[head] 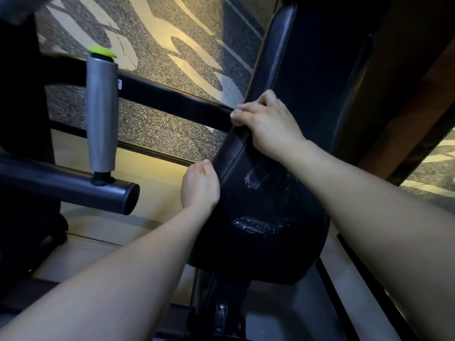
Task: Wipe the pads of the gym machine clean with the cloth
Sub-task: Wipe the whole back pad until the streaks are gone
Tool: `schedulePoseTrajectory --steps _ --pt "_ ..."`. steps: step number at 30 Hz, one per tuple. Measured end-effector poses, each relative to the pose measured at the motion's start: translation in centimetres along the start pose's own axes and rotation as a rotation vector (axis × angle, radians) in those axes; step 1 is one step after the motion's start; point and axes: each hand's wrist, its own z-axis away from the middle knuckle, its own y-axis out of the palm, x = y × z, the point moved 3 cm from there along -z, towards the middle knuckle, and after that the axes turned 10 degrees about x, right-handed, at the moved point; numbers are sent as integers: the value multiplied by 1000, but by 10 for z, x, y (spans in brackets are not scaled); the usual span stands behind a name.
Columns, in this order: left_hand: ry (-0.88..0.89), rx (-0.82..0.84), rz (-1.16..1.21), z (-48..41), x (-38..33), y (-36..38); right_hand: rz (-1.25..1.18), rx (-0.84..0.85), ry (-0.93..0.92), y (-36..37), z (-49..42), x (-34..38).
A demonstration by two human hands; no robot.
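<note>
A long black leather-like pad [302,77] runs from the upper right down to the lower middle, stitched along its left edge. Its surface is dull, with two pale, scuffed or flaking patches [256,179] on its lower half. Behind it lies a speckled floor [157,28] with pale yellow markings. A black frame bar [172,99] meets the pad's left edge, and a thicker dark tube [61,183] ends lower left. A grey metal sleeve [102,114] topped by a lime-green cap [102,51] stands between the two. The right hand [268,121] clasps the pad's left edge, fingers curled over it. The left hand [200,185] is curled against the same edge lower down; what it grasps I cannot tell. No cloth can be made out for certain.
</note>
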Motion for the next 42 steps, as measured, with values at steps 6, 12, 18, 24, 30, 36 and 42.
schedulePoseTrajectory --steps 6,12,18,24,30,36,42 --pt "-282 -2 23 1 12 0 -25 81 -174 37 25 50" --pt "-292 -40 63 9 16 -1 150 188 11 0 -21 25" --pt "-276 -27 56 5 13 -2 180 274 52 18 -13 65" --pt "-285 -35 91 5 16 -1 21 450 -184 21 -13 56" --pt "-281 -52 103 5 15 -1 -115 216 -159 39 21 60" --pt "-286 -84 115 7 16 -2 -93 178 -371 27 28 32" --pt "-300 -71 114 11 14 -2 -270 -163 42 32 28 12"
